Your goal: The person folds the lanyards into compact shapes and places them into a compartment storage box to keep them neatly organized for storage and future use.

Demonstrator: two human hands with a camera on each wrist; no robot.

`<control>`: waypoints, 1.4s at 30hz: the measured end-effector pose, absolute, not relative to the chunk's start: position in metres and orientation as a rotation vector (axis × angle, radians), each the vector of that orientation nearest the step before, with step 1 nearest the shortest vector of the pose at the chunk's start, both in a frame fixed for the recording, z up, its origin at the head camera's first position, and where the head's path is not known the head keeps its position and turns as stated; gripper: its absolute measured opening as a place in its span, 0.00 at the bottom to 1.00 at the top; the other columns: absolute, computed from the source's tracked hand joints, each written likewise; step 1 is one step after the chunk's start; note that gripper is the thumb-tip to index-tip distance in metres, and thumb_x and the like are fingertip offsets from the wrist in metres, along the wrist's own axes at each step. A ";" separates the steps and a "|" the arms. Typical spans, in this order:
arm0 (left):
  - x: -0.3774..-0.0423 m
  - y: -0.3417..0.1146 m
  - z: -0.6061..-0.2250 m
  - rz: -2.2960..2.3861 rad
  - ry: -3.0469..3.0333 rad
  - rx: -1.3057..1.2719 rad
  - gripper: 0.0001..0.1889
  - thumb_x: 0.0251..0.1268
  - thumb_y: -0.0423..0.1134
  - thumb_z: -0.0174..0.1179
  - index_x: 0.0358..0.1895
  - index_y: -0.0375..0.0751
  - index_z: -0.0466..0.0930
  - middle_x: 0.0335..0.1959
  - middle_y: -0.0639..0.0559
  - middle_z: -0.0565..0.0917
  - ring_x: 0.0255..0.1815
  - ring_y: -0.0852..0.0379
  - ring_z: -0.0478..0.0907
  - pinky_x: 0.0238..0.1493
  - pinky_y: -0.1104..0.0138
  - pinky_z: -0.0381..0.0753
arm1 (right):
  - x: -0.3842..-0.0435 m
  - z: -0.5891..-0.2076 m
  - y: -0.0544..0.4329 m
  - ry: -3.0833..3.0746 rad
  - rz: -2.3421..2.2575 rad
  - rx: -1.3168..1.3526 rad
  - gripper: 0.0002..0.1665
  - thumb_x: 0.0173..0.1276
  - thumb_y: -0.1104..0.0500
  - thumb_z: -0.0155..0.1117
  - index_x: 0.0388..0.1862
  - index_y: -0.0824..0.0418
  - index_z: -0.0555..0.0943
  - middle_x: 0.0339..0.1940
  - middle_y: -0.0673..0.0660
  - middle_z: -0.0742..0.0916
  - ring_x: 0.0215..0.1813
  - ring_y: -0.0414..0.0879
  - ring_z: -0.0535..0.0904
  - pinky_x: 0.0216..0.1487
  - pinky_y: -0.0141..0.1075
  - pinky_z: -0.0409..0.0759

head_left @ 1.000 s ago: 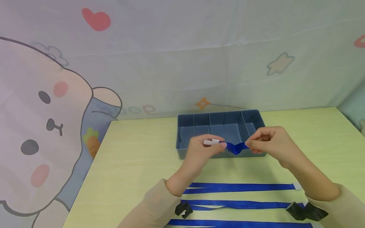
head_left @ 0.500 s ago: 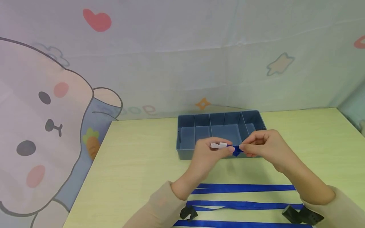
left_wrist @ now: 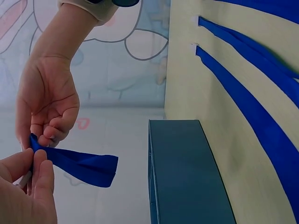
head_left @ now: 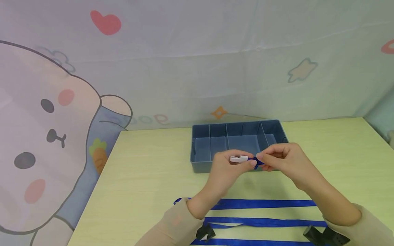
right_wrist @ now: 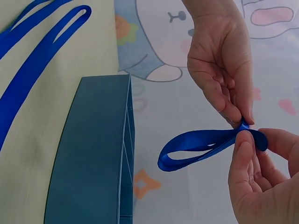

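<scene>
In the head view my left hand (head_left: 226, 171) pinches a blue lanyard (head_left: 259, 162) beside its white plastic clip (head_left: 239, 159), which points left. Close by, my right hand (head_left: 286, 164) pinches the same strap between thumb and fingers. The fingertips of both hands nearly meet. A loop of the lanyard (right_wrist: 184, 144) hangs from the pinch in the right wrist view, near the right hand (right_wrist: 261, 182). The left wrist view has the left hand (left_wrist: 28, 191) on the strap, with a folded length of the lanyard (left_wrist: 84, 165) sticking out.
Behind the hands stands a blue-grey divided box (head_left: 200, 166) on the pale yellow table (head_left: 144, 171). Three more blue lanyards (head_left: 264, 204) lie in rows nearer me. A printed cloth (head_left: 184, 68) hangs at the back. Black wrist devices (head_left: 326, 235) sit at both cuffs.
My hands have come closer together; the left has moved right and the right slightly left and down. The stretch of blue strap between them has shortened and bunched.
</scene>
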State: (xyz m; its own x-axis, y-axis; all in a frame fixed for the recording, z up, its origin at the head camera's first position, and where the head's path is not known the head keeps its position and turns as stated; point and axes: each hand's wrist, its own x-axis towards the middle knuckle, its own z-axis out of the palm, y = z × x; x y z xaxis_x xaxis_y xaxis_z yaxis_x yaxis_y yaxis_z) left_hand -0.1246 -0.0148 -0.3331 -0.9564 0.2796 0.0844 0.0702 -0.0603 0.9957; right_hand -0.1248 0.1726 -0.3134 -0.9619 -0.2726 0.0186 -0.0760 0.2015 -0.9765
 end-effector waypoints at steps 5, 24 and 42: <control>-0.126 -0.015 -0.335 2.180 2.049 0.375 0.09 0.54 0.32 0.67 0.39 0.33 0.84 0.33 0.46 0.83 0.33 0.58 0.81 0.36 0.67 0.82 | -0.127 -0.318 0.174 2.267 -1.893 -0.392 0.14 0.70 0.61 0.56 0.38 0.72 0.82 0.27 0.52 0.85 0.32 0.45 0.83 0.38 0.35 0.82; -0.129 -0.018 -0.341 2.227 1.957 0.441 0.11 0.58 0.29 0.63 0.44 0.29 0.82 0.38 0.42 0.82 0.37 0.55 0.83 0.42 0.63 0.82 | -0.126 -0.320 0.170 2.320 -1.906 -0.416 0.10 0.65 0.62 0.62 0.41 0.67 0.83 0.33 0.49 0.87 0.35 0.45 0.82 0.39 0.35 0.82; -0.126 -0.017 -0.342 2.199 2.020 0.384 0.13 0.55 0.31 0.66 0.45 0.34 0.83 0.40 0.47 0.81 0.36 0.56 0.82 0.40 0.65 0.82 | -0.124 -0.331 0.160 2.690 -1.792 -0.486 0.08 0.63 0.61 0.65 0.39 0.64 0.84 0.34 0.51 0.86 0.32 0.43 0.81 0.32 0.32 0.81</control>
